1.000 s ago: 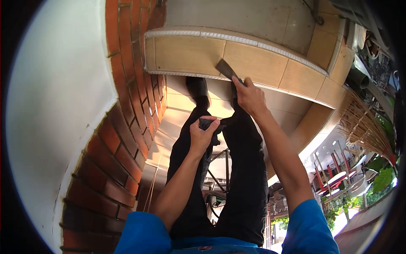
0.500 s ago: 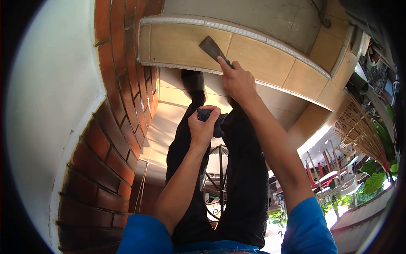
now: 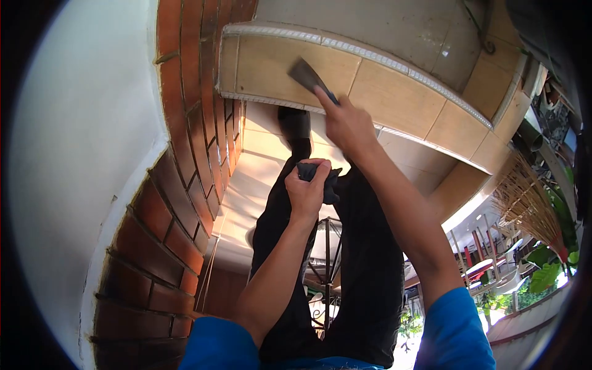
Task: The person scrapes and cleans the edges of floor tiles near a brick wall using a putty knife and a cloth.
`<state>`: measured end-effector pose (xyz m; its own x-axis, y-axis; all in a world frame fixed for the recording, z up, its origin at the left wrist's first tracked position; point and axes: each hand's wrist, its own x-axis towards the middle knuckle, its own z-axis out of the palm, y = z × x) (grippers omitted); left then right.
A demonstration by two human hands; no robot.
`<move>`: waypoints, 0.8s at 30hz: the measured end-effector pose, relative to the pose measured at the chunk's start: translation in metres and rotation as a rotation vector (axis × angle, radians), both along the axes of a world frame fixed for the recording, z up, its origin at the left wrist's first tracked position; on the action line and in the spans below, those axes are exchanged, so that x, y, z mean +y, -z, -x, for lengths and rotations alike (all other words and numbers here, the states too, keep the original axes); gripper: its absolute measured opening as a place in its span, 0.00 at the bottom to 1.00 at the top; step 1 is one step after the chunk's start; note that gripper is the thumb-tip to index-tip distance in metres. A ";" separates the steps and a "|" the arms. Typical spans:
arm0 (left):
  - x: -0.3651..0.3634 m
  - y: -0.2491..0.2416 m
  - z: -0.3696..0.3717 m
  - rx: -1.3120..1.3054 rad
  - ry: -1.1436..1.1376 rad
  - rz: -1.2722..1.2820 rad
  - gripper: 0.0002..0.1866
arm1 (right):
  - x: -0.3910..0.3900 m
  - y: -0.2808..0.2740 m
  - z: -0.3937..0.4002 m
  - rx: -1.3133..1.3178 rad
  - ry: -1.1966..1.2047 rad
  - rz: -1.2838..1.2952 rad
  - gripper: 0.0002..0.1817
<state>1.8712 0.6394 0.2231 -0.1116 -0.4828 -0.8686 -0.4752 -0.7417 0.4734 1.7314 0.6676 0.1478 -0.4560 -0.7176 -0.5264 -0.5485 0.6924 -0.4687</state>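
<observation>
My right hand (image 3: 349, 126) is wrapped round the handle of a scraper (image 3: 306, 75) with a wide grey blade. The blade lies over the tan tiled ledge (image 3: 394, 86), left of a tile joint; whether it touches the tile I cannot tell. Below and to the left, my left hand (image 3: 306, 188) grips a crumpled dark cloth (image 3: 330, 182) above my legs. Part of the cloth hangs out to the right of the fingers.
A red brick wall (image 3: 166, 228) and a white wall (image 3: 86, 154) run down the left. My dark shoe (image 3: 295, 126) is under the ledge. On the right are a straw broom (image 3: 530, 200), chairs and green leaves (image 3: 544, 277). A metal stand shows between my legs.
The whole view has shifted, so the ledge and walls appear farther right. The scraper blade now sits nearer the ledge's left end. Both hands keep their hold.
</observation>
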 end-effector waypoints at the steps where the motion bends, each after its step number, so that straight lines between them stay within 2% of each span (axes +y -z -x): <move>1: -0.001 0.001 0.001 -0.003 -0.005 -0.003 0.09 | 0.023 -0.004 -0.004 0.002 0.011 -0.019 0.31; 3: -0.002 -0.001 -0.002 -0.031 -0.011 -0.063 0.09 | 0.062 -0.009 -0.017 -0.010 0.030 -0.053 0.33; 6: 0.002 -0.004 0.005 -0.023 -0.061 -0.041 0.09 | 0.042 -0.004 -0.016 -0.014 0.044 -0.060 0.34; 7: 0.005 -0.002 0.002 -0.022 -0.054 -0.060 0.11 | 0.021 0.004 -0.013 0.001 0.035 -0.013 0.28; 10: 0.011 0.005 -0.007 0.052 -0.056 0.051 0.11 | -0.044 0.018 -0.003 0.016 -0.008 0.083 0.29; 11: 0.005 -0.001 -0.008 0.114 -0.179 -0.086 0.12 | -0.042 0.016 -0.003 0.012 -0.006 0.077 0.30; 14: -0.009 0.001 -0.010 0.269 -0.332 -0.054 0.13 | -0.010 -0.003 -0.013 -0.006 -0.013 0.023 0.30; 16: -0.029 -0.004 0.000 0.171 -0.254 0.094 0.13 | 0.023 -0.018 -0.022 -0.015 -0.011 -0.070 0.30; 18: -0.044 0.002 0.000 0.098 -0.336 0.204 0.10 | 0.026 -0.014 -0.028 -0.039 -0.003 -0.094 0.29; 19: -0.050 0.003 -0.001 0.179 -0.344 0.249 0.08 | 0.023 -0.012 -0.029 -0.048 0.007 -0.099 0.29; 22: -0.046 0.013 -0.006 0.082 -0.379 0.306 0.09 | -0.046 0.011 -0.024 -0.029 -0.001 0.078 0.29; 24: -0.040 0.019 -0.012 0.106 -0.327 0.321 0.09 | -0.078 0.018 -0.018 -0.020 0.004 0.082 0.28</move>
